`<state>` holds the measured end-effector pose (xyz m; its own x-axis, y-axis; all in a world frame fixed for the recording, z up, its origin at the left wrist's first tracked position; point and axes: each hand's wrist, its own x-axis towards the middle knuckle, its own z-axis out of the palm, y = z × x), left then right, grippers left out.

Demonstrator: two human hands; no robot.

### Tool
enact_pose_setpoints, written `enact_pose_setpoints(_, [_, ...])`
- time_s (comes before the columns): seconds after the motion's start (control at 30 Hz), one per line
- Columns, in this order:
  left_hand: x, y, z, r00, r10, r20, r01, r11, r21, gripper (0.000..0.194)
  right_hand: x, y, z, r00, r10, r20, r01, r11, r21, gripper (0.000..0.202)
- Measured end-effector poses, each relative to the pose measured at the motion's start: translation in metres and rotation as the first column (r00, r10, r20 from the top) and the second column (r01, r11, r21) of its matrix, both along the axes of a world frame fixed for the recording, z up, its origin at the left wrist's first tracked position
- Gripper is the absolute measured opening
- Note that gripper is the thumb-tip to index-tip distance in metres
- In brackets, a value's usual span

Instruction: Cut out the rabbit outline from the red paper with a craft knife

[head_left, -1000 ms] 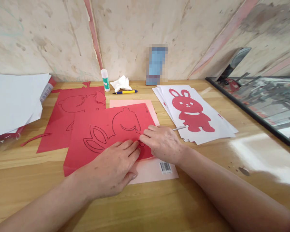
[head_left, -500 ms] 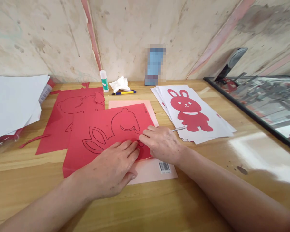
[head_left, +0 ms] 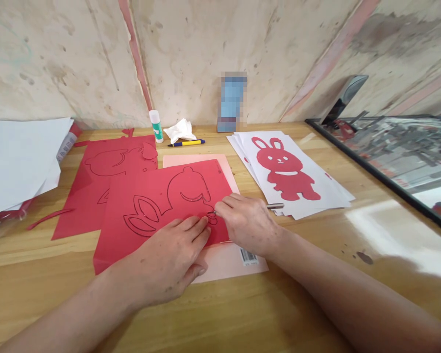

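Observation:
A sheet of red paper (head_left: pixel 132 196) with a dark-outlined rabbit shape lies over a pale pink pad (head_left: pixel 231 269) that carries a barcode. My left hand (head_left: pixel 172 257) rests flat on the red sheet, fingers together and stretched out, pressing near its lower edge. Pinched in my right hand (head_left: pixel 246 218) is a slim silver craft knife (head_left: pixel 275 206), its handle end sticking out behind the knuckles. The thin tip touches the paper at small curved outlines, just beyond my left fingertips. Part of the outline is hidden under both hands.
More red paper (head_left: pixel 73 206) with outlines and scraps lies left, near white sheets (head_left: pixel 18 162). Behind stand a glue stick (head_left: pixel 156 126), crumpled tissue (head_left: pixel 180 130), a yellow-blue pen (head_left: pixel 186 143) and a blurred blue object (head_left: pixel 232 100). A red paper rabbit (head_left: pixel 288 179) lies on white paper right, before a black-framed mirror-like panel (head_left: pixel 397 171).
The craft knife's rear end has swung slightly and its thin tip now shows ahead of my right fingers. My left hand stays pressed on the red paper. The whole view has shifted slightly.

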<state>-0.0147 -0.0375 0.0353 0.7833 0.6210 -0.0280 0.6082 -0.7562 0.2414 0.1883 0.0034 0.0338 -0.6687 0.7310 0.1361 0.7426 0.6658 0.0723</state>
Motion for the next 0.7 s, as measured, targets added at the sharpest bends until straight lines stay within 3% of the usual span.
enact_pose_setpoints(0.2, [0.001, 0.000, 0.003, 1.000, -0.006, -0.028, 0.006, 1.000, -0.016, 0.046, -0.005, -0.008, 0.007, 0.989, -0.141, 0.035, 0.144, 0.984, -0.101, 0.019])
enact_pose_setpoints(0.7, [0.000, 0.001, 0.003, 1.000, -0.006, 0.001, 0.006, 1.000, -0.030, 0.048, -0.016, -0.014, 0.012, 0.971, -0.176, 0.162, 0.206, 0.960, -0.188, 0.020])
